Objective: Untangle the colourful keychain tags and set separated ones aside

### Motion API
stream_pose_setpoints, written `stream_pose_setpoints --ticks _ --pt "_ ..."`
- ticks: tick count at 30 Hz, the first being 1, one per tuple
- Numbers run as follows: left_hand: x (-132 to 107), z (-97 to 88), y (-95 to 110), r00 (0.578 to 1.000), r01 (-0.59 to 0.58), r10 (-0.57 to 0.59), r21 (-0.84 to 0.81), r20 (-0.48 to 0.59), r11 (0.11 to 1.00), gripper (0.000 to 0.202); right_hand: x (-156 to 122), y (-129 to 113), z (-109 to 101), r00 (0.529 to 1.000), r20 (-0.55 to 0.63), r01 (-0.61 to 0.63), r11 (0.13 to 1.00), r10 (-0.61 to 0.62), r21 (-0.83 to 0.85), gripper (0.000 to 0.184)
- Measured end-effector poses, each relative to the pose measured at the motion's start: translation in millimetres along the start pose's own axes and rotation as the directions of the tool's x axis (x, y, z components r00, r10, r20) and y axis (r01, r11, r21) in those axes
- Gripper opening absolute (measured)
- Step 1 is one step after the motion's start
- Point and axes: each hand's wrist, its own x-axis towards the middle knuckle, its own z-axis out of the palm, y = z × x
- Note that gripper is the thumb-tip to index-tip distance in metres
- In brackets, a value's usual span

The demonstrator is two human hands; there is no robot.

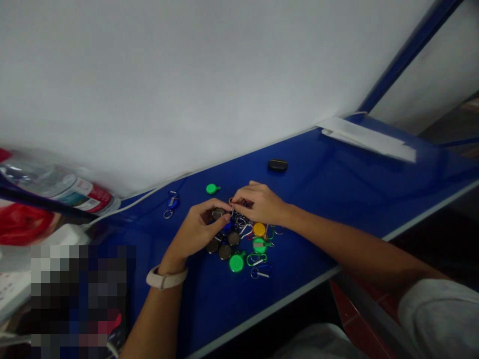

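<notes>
My left hand is closed around a dark badge reel with a metal clip on its back. The fingers of my right hand pinch a small metal clasp right beside that reel, and the two hands nearly touch. Below them lies a pile of dark round reels, a yellow reel, green reels and several metal rings. Coloured carabiners, among them a green carabiner and a blue carabiner, rest at its right side. My palms hide part of the pile.
A green reel and a blue reel with a ring lie apart on the blue table. Farther back are a small black case and white papers. A plastic bottle and white cable are at left.
</notes>
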Motion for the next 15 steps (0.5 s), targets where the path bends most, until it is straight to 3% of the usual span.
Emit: stream_pose_setpoints --ticks 4,8,15 --pt "0 0.4 -1 1.000 0.005 -0.005 0.007 -0.019 1.000 0.017 0 -3 0 0.997 0.018 -0.077 0.997 0.077 -0.003 0.010" --pt "1 0.0 -2 0.999 0.013 -0.013 0.003 -0.045 1.000 0.018 2 -8 -1 0.985 0.022 -0.170 0.975 0.169 0.144 0.011" --pt "1 -0.3 -2 0.996 0.027 -0.028 -0.014 -0.089 1.000 0.020 6 -16 -3 0.919 0.128 -0.390 0.809 0.373 0.441 0.016"
